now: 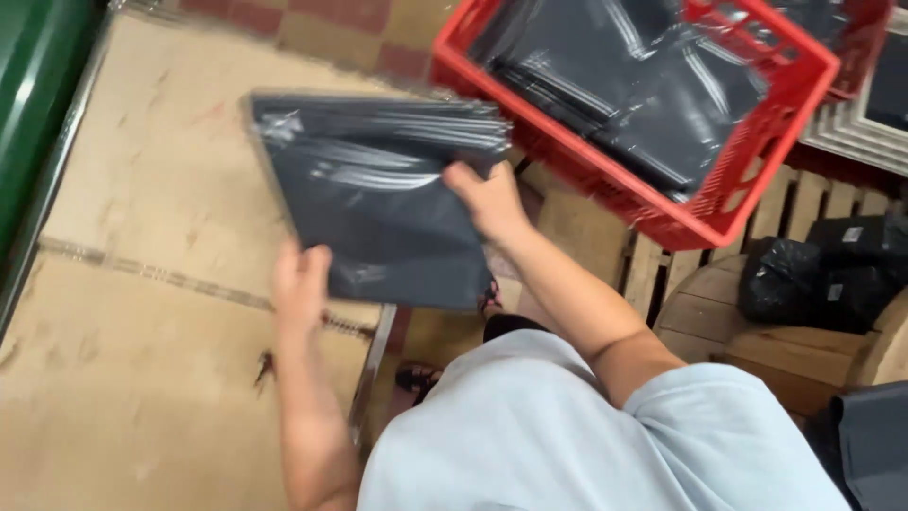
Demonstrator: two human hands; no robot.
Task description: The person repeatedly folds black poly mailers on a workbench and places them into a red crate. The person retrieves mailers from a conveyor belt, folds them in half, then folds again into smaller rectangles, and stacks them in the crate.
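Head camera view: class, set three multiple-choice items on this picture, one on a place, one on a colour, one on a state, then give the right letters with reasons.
1. Where does the red plastic crate lie from the person's hands?
A. upper right
B. lower left
C. directly beneath

2. What colour is the flat stack of plastic mailer bags that the hands hold?
A. white
B. dark grey
C. yellow

3. How is the stack held?
A. by the left hand alone
B. by the right hand alone
C. by both hands

Key: 1 A, the crate fills the upper right corner; 2 B, the bags show dark grey with a sheen; 3 C, one hand grips the lower edge, the other the right edge.
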